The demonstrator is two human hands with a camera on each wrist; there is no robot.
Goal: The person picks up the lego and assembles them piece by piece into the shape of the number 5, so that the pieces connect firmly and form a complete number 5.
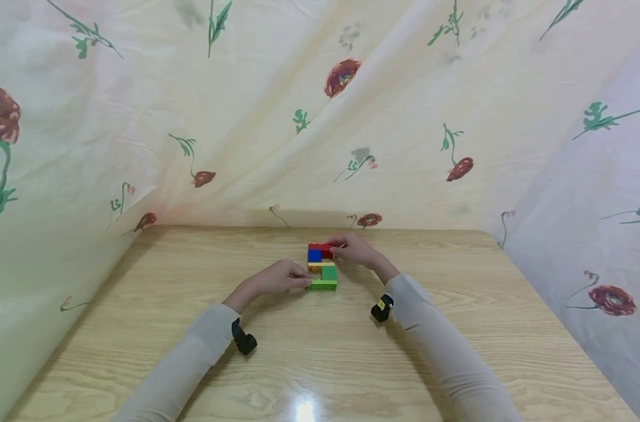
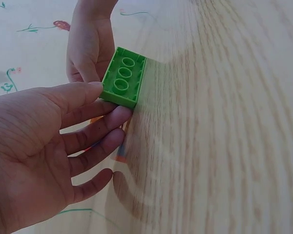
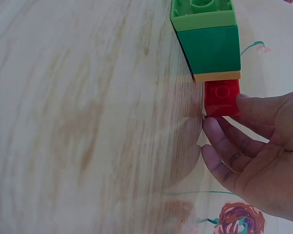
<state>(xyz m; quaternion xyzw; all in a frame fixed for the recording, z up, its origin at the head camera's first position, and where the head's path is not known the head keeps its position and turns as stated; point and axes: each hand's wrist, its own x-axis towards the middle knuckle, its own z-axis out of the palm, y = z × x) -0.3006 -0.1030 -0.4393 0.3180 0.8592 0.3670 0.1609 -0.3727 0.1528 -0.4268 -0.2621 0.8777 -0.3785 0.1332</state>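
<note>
A joined set of toy building bricks lies on its side on the wooden table. From far to near run a red brick (image 1: 317,247), a blue brick (image 1: 314,256), an orange-yellow brick (image 1: 315,268), a dark green brick (image 1: 329,273) and a light green brick (image 1: 323,286). My left hand (image 1: 279,277) pinches the left end of the light green brick, whose hollow underside with round tubes faces the left wrist camera. At the far end, my right hand (image 1: 356,251) holds the red brick between thumb and fingers. In the left wrist view, fingers hide most of the other bricks.
The wooden table (image 1: 140,316) reaches back to a flowered cloth (image 1: 246,117) hanging behind it and at both sides. Each wrist wears a black strap with a small camera, one on the left (image 1: 244,341) and one on the right (image 1: 381,309).
</note>
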